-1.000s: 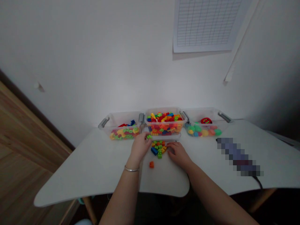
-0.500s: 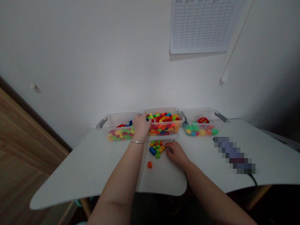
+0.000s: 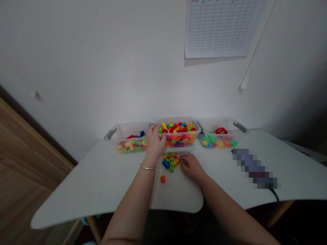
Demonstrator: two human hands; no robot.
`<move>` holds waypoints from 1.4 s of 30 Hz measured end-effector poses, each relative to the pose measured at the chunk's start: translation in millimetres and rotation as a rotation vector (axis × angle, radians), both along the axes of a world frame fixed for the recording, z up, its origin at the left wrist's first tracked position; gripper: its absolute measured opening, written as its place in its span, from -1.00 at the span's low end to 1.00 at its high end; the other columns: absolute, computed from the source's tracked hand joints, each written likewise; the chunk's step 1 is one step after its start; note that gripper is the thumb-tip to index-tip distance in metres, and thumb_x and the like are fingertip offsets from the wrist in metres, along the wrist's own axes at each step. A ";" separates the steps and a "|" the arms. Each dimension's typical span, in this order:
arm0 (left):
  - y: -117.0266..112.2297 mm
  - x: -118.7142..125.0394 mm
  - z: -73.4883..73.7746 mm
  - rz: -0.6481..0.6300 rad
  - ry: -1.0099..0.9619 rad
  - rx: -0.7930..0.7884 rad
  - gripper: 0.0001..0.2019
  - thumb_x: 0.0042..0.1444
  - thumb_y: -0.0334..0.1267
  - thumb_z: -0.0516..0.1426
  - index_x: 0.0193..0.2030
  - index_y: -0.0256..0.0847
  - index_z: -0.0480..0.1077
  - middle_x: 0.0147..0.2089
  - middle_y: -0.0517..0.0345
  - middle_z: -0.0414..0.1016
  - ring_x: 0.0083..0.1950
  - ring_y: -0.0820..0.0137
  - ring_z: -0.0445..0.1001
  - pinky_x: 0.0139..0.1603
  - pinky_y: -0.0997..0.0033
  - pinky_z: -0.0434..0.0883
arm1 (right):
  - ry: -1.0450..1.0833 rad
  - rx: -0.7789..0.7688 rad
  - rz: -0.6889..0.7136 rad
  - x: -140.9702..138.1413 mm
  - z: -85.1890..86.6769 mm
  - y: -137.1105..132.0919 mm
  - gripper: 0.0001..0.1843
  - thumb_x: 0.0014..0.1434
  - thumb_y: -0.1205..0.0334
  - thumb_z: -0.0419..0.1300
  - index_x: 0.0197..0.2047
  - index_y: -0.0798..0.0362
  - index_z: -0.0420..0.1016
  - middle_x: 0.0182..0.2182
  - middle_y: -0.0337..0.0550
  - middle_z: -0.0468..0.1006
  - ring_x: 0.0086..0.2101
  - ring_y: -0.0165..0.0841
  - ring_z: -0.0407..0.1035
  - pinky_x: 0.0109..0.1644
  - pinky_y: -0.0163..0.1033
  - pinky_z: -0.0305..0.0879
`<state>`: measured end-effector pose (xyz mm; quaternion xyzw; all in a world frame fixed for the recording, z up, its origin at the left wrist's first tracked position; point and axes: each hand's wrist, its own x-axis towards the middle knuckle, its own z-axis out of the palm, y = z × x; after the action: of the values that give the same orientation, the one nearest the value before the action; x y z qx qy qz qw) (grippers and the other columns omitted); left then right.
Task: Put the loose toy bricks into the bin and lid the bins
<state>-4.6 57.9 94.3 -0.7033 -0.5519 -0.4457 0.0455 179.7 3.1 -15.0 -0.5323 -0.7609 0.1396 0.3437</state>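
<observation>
My left hand (image 3: 155,143), with a thin bracelet at its wrist, is at the front left edge of the middle clear bin (image 3: 178,119). Its fingers are loosely bent and apart, and no brick shows in them. Many coloured toy bricks (image 3: 180,139) fill that bin, a yellow one (image 3: 164,126) lying on top. On the white board before it is a small pile of green, orange, yellow and blue bricks (image 3: 170,160). My right hand (image 3: 192,167) rests at the pile's right side, thumb and fingers slightly apart, holding nothing visible. Nearer me lies a single orange brick (image 3: 162,179).
A left clear bin (image 3: 122,129) holds more coloured pieces. The right clear bin (image 3: 217,122) contains rounded pieces and a red item (image 3: 221,131). A blurred-out device (image 3: 255,168) with a black cable lies on the white table (image 3: 102,187). The wall stands behind the bins.
My left hand has drawn back from over the middle bin, slightly toward me. The yellow brick by its fingertips now lies uncovered in the bin. My right hand is almost still.
</observation>
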 end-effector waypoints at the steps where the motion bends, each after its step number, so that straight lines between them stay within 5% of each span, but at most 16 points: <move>1: -8.0 0.5 -2.9 -0.027 0.017 -0.005 -0.60 0.12 -0.30 0.10 0.12 -0.26 0.34 0.18 -0.10 0.28 0.22 0.27 0.26 0.28 0.26 0.20 | -0.002 0.001 -0.005 -0.4 -0.6 0.1 -0.72 0.08 0.39 0.12 -0.14 0.03 0.53 -0.11 -0.08 0.55 -0.05 -0.23 0.36 0.13 -0.03 0.22; 7: -47.7 1.1 -25.8 -0.059 0.253 -0.146 -0.73 0.09 -0.29 0.15 -0.03 -0.15 0.44 0.07 -0.03 0.35 0.12 0.20 0.31 0.17 0.20 0.29 | -0.014 0.010 0.001 -1.7 -4.9 2.8 -0.73 0.09 0.38 0.12 -0.14 0.05 0.53 -0.12 -0.09 0.56 -0.05 -0.23 0.36 0.13 -0.04 0.21; 15: -55.0 -6.9 -39.4 -0.052 0.602 -0.520 -0.74 0.23 -0.33 -0.03 -0.07 -0.09 0.45 -0.13 0.01 0.51 -0.10 0.26 0.47 -0.09 0.27 0.38 | -0.021 0.016 0.004 -0.5 -3.1 2.1 -0.72 0.10 0.37 0.11 -0.13 0.04 0.53 -0.10 -0.09 0.55 -0.04 -0.23 0.37 0.13 -0.03 0.22; 25: -51.6 -17.6 -55.8 -0.116 0.533 -0.529 -0.66 0.19 -0.44 -0.04 0.02 -0.11 0.40 0.01 0.03 0.45 -0.02 0.32 0.47 -0.03 0.38 0.39 | -0.014 0.012 0.013 0.9 -6.6 4.0 -0.73 0.10 0.37 0.12 -0.13 0.05 0.52 -0.11 -0.10 0.56 -0.05 -0.24 0.36 0.14 -0.04 0.21; 42: -44.1 -25.5 -64.2 0.053 0.516 -0.543 -0.81 0.14 -0.32 0.06 -0.11 -0.17 0.38 -0.12 0.04 0.46 -0.08 0.29 0.46 -0.18 0.40 0.37 | 0.001 -0.012 0.017 0.9 -8.8 5.8 -0.75 0.09 0.36 0.14 -0.15 0.05 0.54 -0.10 -0.10 0.55 -0.03 -0.23 0.34 0.15 -0.07 0.18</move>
<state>-30.1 13.8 30.2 -0.7643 -0.6386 -0.0898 0.0066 180.7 8.9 -23.8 -0.5280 -0.7643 0.1474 0.3396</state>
